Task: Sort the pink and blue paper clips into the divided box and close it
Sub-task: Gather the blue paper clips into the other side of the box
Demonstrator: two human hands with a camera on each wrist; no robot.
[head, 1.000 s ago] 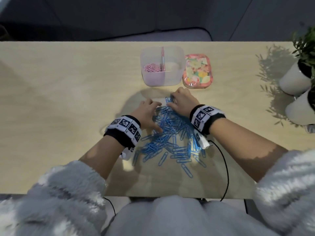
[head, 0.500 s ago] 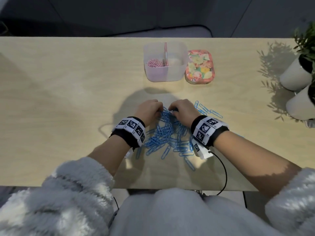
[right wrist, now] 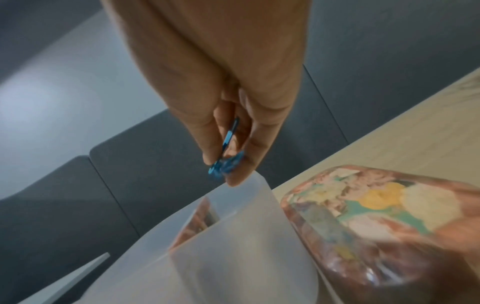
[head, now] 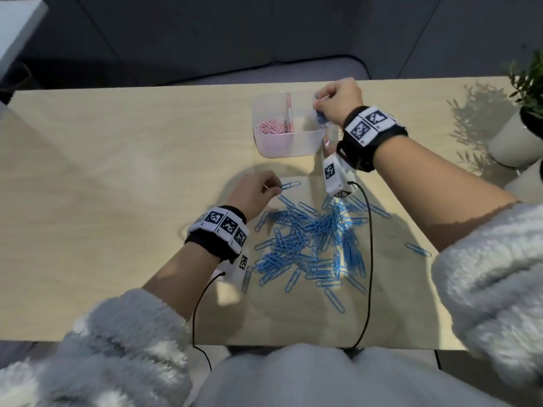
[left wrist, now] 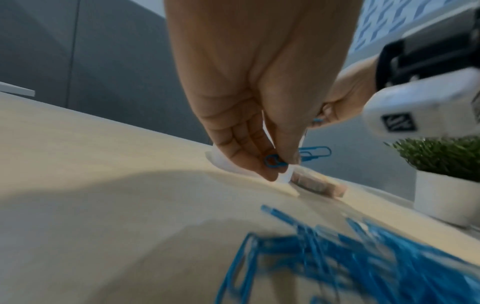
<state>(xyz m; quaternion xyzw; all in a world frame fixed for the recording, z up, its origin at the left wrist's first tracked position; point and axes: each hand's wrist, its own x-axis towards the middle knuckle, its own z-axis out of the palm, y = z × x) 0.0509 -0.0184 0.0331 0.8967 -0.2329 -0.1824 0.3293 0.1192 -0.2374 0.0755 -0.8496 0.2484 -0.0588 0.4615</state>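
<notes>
- The blue clips (head: 308,242) lie in a loose heap on the table (head: 117,177) near me, with a few strays off to the right; the pink clips (head: 270,127) already sit in the left compartment of the box (head: 286,148).
- My right hand (head: 338,102) hovers over the box's right compartment, fingers curled and pinching a small bunch of blue clips (right wrist: 226,162); I judge this is the drop.
- To do it well, I bring the pinch lower, inside the rim and right of the divider (head: 289,113), before I let go, so nothing bounces into the pink side or over the wall.
- I spread the fingers slowly; clips tangle and one may hang from a fingertip, so a small shake over the compartment helps.
- My left hand (head: 254,192) stays at the heap's far edge, thumb and fingers pinching one or two blue clips (left wrist: 298,157); I judge it should carry them over once the right hand is clear.
- The lid (right wrist: 376,207), patterned, lies just right of the box, touching or nearly so; I keep my wrist from knocking it.
- A plant pot (left wrist: 446,197) stands well apart to the right.
</notes>
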